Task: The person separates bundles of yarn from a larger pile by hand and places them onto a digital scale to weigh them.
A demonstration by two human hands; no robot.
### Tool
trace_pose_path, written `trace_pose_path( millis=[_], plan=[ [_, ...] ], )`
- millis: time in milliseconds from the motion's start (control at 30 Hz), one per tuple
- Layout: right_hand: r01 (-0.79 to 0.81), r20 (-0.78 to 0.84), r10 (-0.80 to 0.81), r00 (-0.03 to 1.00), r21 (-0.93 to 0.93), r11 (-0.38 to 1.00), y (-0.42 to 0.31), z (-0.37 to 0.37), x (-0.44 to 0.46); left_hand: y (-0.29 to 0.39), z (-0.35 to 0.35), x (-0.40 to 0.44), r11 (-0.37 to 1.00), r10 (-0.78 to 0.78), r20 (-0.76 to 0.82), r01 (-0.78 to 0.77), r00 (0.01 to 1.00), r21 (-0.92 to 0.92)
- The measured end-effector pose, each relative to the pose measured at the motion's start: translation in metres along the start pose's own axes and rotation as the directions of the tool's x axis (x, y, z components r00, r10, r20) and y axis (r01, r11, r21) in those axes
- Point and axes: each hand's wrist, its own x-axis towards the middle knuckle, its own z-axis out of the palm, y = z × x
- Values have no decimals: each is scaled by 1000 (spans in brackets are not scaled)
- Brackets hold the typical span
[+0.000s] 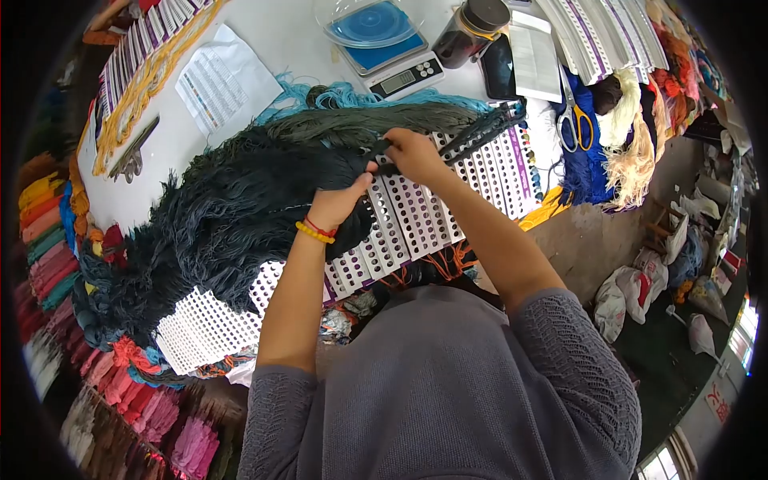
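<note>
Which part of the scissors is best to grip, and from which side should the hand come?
Probably the looped handles, from the near side: the scissors lie with these loops toward the camera wearer, blades pointing away.

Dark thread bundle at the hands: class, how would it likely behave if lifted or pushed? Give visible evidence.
The dark thread bundle would probably hang floppy, since it slumps over the perforated white strips. Its loose, stray strands could tangle or snag. Pushed, it may bunch rather than roll, lying spread in an uneven heap.
</note>
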Motion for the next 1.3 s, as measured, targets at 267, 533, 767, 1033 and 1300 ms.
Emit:
trace_pose_path(
  millis=[267, 533, 767, 1033, 1300],
  plan=[
    [123, -73, -142, 987, -217, 968, 6, 10, -3, 29, -32, -44, 970, 41, -40, -49, 998, -237],
    [135, -181, -154, 971, -114, 984, 5, 8, -7, 62, -157, -91, 671, 626, -605, 56, 492, 740],
    [-129, 235, 24, 972, 441, 888, 4, 5, -4, 37, -18, 7, 784, 244, -255, -36, 936, 619],
    [-69, -112, 166, 980, 590, 804, 9, 8, 2, 0, -10, 42, 745, 48, -265, 142, 963, 651],
    [-128, -76, 152, 985, 258, 958, 25, 8, -3, -11, -19, 50, 293, 137, -27, -15, 990, 956]
  ],
)
